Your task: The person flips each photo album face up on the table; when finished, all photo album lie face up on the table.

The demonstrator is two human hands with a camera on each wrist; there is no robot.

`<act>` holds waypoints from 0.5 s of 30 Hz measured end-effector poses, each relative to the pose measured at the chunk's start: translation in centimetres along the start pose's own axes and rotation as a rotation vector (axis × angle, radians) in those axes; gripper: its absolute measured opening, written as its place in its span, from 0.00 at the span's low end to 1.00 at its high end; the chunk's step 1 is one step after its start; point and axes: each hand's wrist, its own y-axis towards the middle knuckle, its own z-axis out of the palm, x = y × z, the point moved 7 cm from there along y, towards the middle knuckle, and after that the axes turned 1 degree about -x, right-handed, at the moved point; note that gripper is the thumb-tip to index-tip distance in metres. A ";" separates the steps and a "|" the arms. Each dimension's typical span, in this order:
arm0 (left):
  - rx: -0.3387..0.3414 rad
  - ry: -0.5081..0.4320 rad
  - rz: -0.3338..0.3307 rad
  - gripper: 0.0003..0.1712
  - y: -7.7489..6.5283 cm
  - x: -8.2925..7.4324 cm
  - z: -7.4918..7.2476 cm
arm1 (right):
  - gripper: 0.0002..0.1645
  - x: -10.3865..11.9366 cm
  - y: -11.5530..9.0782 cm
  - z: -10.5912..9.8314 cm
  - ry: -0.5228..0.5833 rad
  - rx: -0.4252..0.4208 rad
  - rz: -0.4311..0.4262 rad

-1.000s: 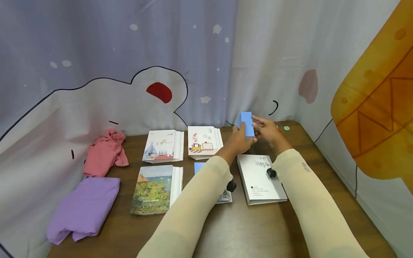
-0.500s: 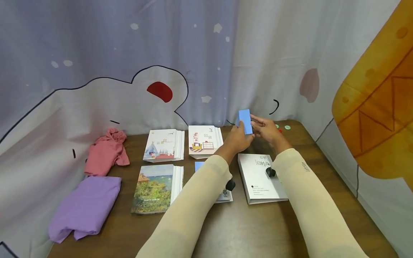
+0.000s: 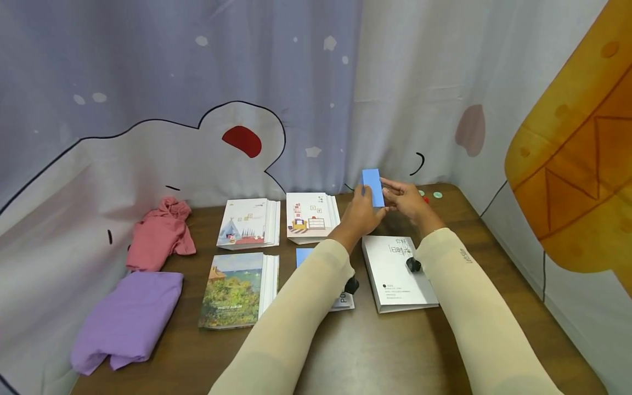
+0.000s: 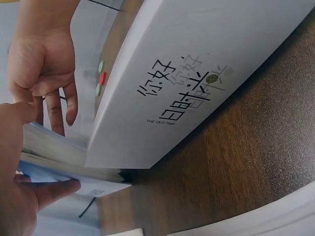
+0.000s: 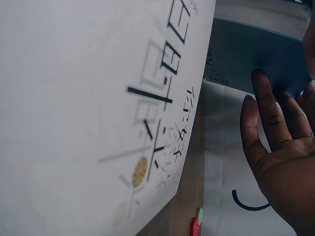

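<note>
Up above the far end of the wooden table (image 3: 355, 351), both hands have a blue stack of cards (image 3: 373, 187) held between them, standing upright in the air. Left hand (image 3: 362, 214) has its thumb and fingers curled round the lower left edge, right hand (image 3: 406, 198) pinches the right edge with its fingertips. Left wrist view shows the stack side-on, layered edges and all, so it's a bundle of thin sheets and not one solid block.

Right under the hands sits a white book (image 3: 399, 270) with dark lettering, closed flat. Left of the left hand there are two white albums (image 3: 281, 219), and a landscape photo album (image 3: 236, 291) nearer the body. Few small coloured buttons (image 3: 430, 195) just past the right hand.

My guess on handling: it's light but loose, sheets will probably slide or fan out if the squeeze goes slack. Best held across the two long edges, pressure even on both sides, not by one corner
</note>
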 end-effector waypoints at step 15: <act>-0.024 -0.309 -0.069 0.50 0.2 2.0 0.1 | 0.36 -0.2 0.4 1.4 -0.124 0.112 0.089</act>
